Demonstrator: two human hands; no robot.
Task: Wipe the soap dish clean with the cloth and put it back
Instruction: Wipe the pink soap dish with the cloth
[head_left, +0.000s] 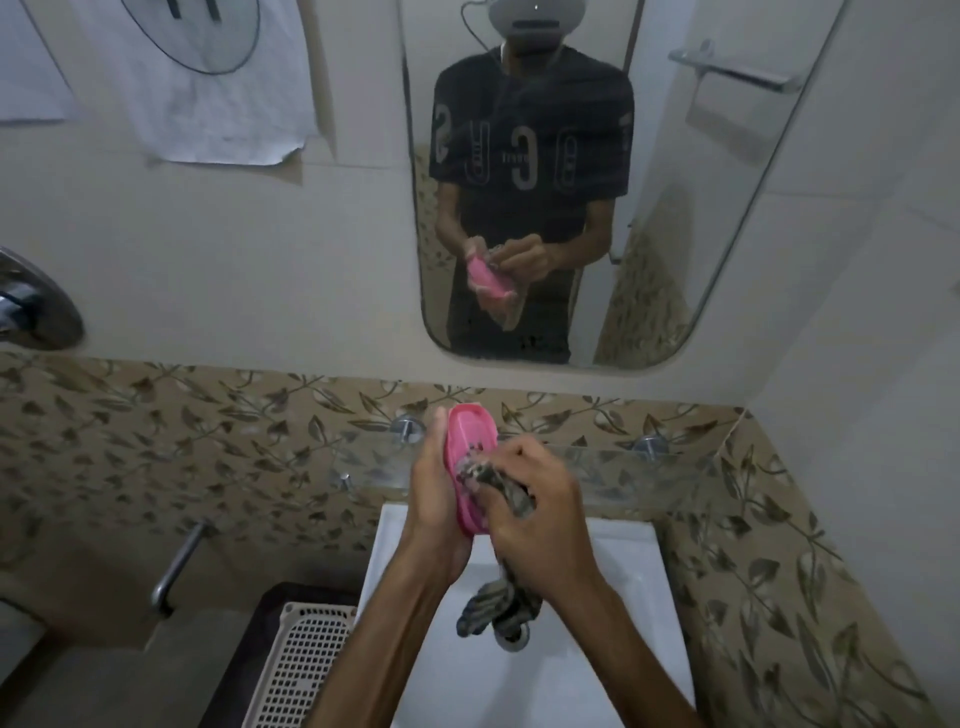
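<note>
Above the white sink (613, 670), left hand (434, 499) gripped the pink soap dish (465, 447) upright, right hand (540, 514) pressed the bunched cloth (498, 480) into it.

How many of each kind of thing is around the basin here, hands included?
Hands: 2, left hand and right hand
Pink soap dish: 1
Patterned cloth: 1
White sink: 1
Wall mirror: 1
Perforated basket: 1
Total: 7

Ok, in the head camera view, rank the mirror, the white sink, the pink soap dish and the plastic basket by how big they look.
1. Mirror
2. White sink, partly hidden by the arms
3. Plastic basket, cut off at the frame edge, so uncertain
4. Pink soap dish
</note>
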